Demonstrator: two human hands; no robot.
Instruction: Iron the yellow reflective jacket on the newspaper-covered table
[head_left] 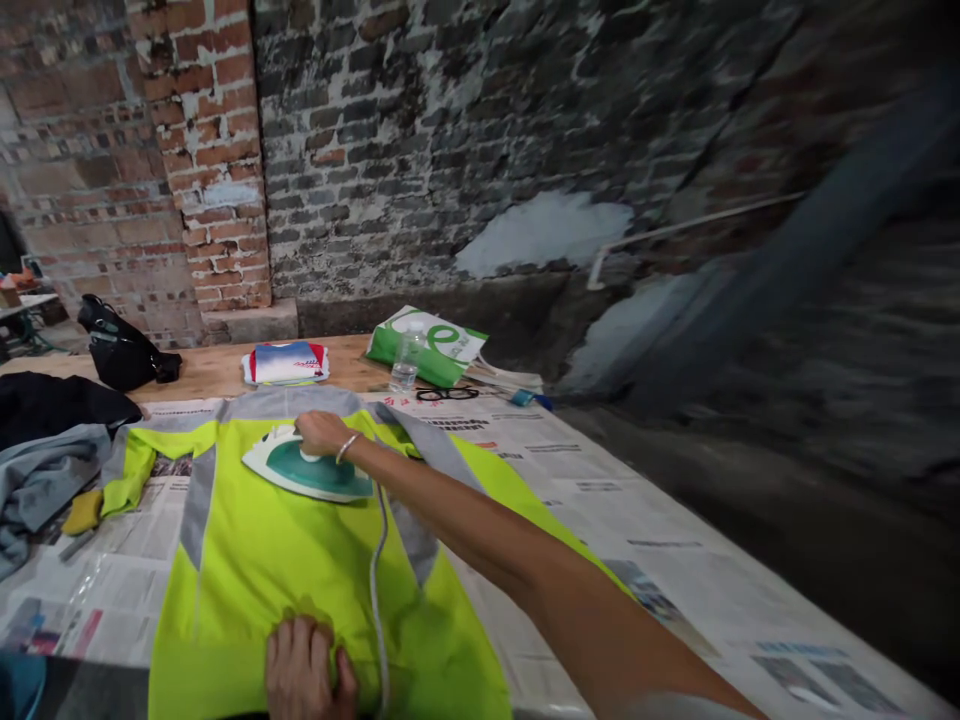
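In the centre of the frame, the right hand has its fingers closed around the handle of a white and teal electric iron. The iron lies with its base on a fluorescent yellow garment with grey panels; the handle grip seems chosen so that the person can press and guide it. At the bottom centre, the left hand rests on the lower part of the garment, its fingers bent and close together, probably to keep the cloth from sliding. Whether they pinch the fabric, I cannot tell. The pale grey cord runs down across the garment to the lower edge of the frame. Under the garment are spread printed newspaper sheets, perhaps to protect the surface. The transparent plastic bottle and the black-framed glasses stand apart, at upper centre, maybe to leave working room.
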